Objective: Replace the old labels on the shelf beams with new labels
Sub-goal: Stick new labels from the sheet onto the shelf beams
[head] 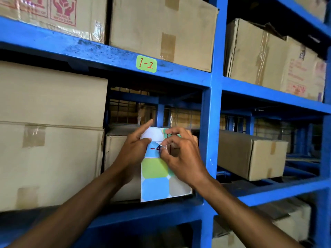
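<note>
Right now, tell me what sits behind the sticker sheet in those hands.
Behind the sticker sheet stands a cardboard box on the lower shelf, with wire mesh above it. The sheet and both hands cover the box's middle, so any markings there are hidden.

Label sheet held up in front of shelf bay, betw. both hands: left hand on its left edge, right hand over its right side. Label "1-2" on beam above. Upright post just right; boxes left, behind.
</note>
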Demonstrator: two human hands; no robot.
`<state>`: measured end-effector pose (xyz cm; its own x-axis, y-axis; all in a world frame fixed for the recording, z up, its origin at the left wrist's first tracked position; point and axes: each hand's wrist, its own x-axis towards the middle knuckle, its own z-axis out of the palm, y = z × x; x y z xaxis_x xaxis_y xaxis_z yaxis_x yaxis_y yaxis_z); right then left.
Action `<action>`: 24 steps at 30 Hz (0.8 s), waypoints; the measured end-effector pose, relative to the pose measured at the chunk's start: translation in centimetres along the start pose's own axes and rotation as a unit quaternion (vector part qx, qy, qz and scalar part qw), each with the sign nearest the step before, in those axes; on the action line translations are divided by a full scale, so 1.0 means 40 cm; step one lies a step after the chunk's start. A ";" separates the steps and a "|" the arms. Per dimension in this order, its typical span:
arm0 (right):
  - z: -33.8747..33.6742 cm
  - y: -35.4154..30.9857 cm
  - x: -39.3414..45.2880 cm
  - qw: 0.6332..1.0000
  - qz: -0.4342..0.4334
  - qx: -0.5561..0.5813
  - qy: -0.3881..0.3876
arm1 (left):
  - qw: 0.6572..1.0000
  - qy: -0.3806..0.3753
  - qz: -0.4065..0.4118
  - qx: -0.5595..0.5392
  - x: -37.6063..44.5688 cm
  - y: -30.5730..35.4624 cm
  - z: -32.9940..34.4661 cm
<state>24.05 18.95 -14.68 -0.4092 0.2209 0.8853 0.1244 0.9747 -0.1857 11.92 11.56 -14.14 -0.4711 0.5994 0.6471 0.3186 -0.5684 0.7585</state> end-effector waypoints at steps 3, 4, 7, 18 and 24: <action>0.032 -0.028 -0.046 0.998 0.009 0.054 -0.017 | 0.999 0.020 -0.042 -0.025 -0.043 -0.028 -0.032; 0.040 -0.037 -0.058 0.998 0.011 0.066 -0.019 | 0.998 0.029 -0.053 -0.031 -0.054 -0.034 -0.041; 0.068 -0.062 -0.108 0.994 0.029 0.104 -0.011 | 0.994 0.038 -0.094 -0.047 -0.098 -0.052 -0.070; 0.113 -0.034 -0.229 0.937 0.192 0.284 0.066 | 0.991 -0.005 -0.012 0.133 -0.269 -0.183 -0.168; 0.173 0.044 -0.288 0.901 0.294 0.316 0.047 | 0.962 -0.075 -0.031 0.262 -0.347 -0.260 -0.207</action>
<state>22.73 18.34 -28.14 -0.3580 0.7310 0.5810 -0.2575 0.5208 -0.8139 8.32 4.49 -31.62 -0.3910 0.7199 0.5735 0.6829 -0.1907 0.7051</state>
